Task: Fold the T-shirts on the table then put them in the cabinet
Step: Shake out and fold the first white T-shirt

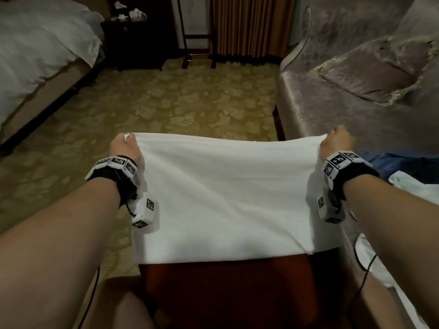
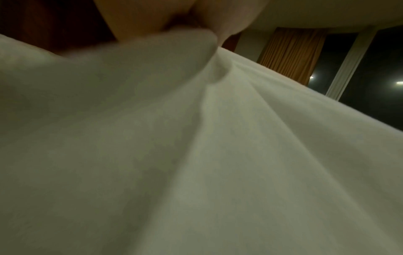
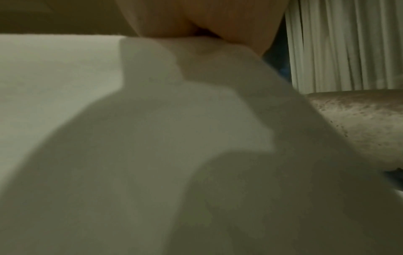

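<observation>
A white T-shirt [image 1: 225, 193] is stretched flat between my two hands, its near edge lying over the dark red-brown table [image 1: 228, 288]. My left hand [image 1: 123, 144] grips the far left corner, fingers curled into the cloth. My right hand [image 1: 336, 141] grips the far right corner the same way. In the left wrist view the white T-shirt [image 2: 196, 155] bunches up into my left hand [image 2: 174, 22]. The right wrist view shows the white T-shirt [image 3: 152, 138] gathered under my right hand [image 3: 202, 24]. More clothes, blue [image 1: 401, 165] and white [image 1: 418, 186], lie to the right.
A bed with white bedding [image 1: 40, 51] stands at the left, a dark nightstand [image 1: 135, 41] behind it. A mauve sofa with a cushion [image 1: 370, 74] is at the right. Patterned carpet [image 1: 178, 103] fills the floor beyond the table. Striped curtains [image 1: 249, 24] hang at the back.
</observation>
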`<state>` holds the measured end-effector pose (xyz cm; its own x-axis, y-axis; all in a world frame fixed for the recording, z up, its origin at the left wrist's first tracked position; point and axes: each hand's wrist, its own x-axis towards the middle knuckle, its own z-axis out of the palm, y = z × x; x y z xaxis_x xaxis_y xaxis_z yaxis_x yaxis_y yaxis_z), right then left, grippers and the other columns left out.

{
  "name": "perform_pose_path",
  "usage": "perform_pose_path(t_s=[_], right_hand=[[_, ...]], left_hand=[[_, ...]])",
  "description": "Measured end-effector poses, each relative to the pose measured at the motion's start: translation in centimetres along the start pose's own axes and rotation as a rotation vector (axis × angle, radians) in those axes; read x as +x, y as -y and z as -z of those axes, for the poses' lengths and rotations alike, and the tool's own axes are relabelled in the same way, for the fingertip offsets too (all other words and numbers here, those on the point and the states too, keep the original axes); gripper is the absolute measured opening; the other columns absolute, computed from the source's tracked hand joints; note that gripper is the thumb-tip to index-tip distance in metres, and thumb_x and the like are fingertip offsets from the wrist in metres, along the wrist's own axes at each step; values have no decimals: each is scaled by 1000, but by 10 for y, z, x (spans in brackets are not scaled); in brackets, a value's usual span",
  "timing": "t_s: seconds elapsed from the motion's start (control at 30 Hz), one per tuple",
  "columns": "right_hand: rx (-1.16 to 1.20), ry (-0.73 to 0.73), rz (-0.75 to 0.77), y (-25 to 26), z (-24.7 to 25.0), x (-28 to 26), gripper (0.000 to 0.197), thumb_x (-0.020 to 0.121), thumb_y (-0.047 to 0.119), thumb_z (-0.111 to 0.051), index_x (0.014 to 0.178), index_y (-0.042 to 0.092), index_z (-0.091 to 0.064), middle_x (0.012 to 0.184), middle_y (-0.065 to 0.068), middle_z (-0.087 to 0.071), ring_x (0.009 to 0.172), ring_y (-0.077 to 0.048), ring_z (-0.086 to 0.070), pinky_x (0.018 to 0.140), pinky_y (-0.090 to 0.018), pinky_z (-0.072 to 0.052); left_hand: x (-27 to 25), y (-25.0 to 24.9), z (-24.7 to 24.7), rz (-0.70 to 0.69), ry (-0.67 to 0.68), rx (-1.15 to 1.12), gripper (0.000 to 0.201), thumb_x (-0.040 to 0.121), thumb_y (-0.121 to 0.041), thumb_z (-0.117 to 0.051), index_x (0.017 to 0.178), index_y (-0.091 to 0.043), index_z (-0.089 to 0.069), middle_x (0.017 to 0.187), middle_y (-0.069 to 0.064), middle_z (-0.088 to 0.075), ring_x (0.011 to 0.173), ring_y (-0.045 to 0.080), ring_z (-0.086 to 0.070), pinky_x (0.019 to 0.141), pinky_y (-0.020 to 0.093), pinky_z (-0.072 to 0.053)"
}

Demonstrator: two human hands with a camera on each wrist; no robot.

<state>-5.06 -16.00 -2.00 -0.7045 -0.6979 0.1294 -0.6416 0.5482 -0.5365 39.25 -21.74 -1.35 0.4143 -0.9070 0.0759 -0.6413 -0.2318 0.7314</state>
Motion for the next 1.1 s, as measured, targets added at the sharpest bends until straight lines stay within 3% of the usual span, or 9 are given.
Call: perform_pose_path(t_s=[0.33,0.43,0.53,0.6,0.67,0.83,0.93,1.03,1.1], right_hand=[[43,-10,28,30,-55,60,28,100,21,-34,104,-2,-49,114,-31,-55,104,-44,-55,79,-41,-42],[49,25,-12,33,-72,73,30,101,23,-34,111,-1,-50,119,-30,-53,108,-44,-52,85,-43,-42],[41,89,-63,28,-91,79,40,101,29,-33,134,7,-40,137,-23,-43,123,-41,-45,98,-47,-38],[-18,169,-81,22,-96,72,48,101,33,-31,145,13,-29,146,-20,-34,129,-41,-39,105,-50,-35],[-64,233,-67,19,-94,61,50,101,34,-32,147,15,-26,148,-19,-31,131,-41,-37,107,-51,-33],[-130,377,62,15,-78,21,41,95,31,-38,129,13,-50,135,-21,-44,118,-40,-48,100,-47,-41],[-249,497,222,7,-64,-20,35,95,28,-45,123,12,-58,127,-18,-54,114,-36,-53,97,-40,-45],[-406,627,317,-1,-53,-68,40,98,33,-42,135,19,-50,142,-9,-42,130,-31,-41,107,-41,-37],[-470,695,345,-11,-56,-100,44,96,42,-35,132,22,-49,142,-9,-39,129,-31,-39,107,-47,-34]], left_hand=[[78,-3,-57,121,61,109,42,102,-24,-35,118,8,-56,125,27,-55,118,41,-50,98,40,-38],[90,0,-75,160,60,151,44,101,-28,-36,125,6,-52,131,27,-52,120,42,-48,100,41,-37],[89,5,-92,247,51,130,66,95,-49,-45,144,-8,-31,149,19,-33,133,40,-36,108,47,-31],[79,5,-96,251,99,218,75,93,-54,-47,151,-13,-19,156,15,-19,141,40,-23,113,51,-23],[69,2,-97,194,148,302,72,93,-51,-50,150,-16,-24,157,14,-18,142,39,-20,113,53,-23],[20,-2,-91,24,405,419,51,90,-40,-55,134,-16,-49,140,15,-47,124,38,-47,102,47,-42],[-24,0,-86,-33,572,463,48,87,-41,-59,129,-19,-55,137,11,-52,118,33,-53,100,40,-45],[-70,4,-79,-41,650,665,54,82,-49,-53,133,-32,-47,144,10,-37,124,36,-45,103,47,-40],[-98,8,-79,-64,692,757,60,86,-50,-50,141,-32,-35,148,12,-24,132,39,-32,107,52,-33]])
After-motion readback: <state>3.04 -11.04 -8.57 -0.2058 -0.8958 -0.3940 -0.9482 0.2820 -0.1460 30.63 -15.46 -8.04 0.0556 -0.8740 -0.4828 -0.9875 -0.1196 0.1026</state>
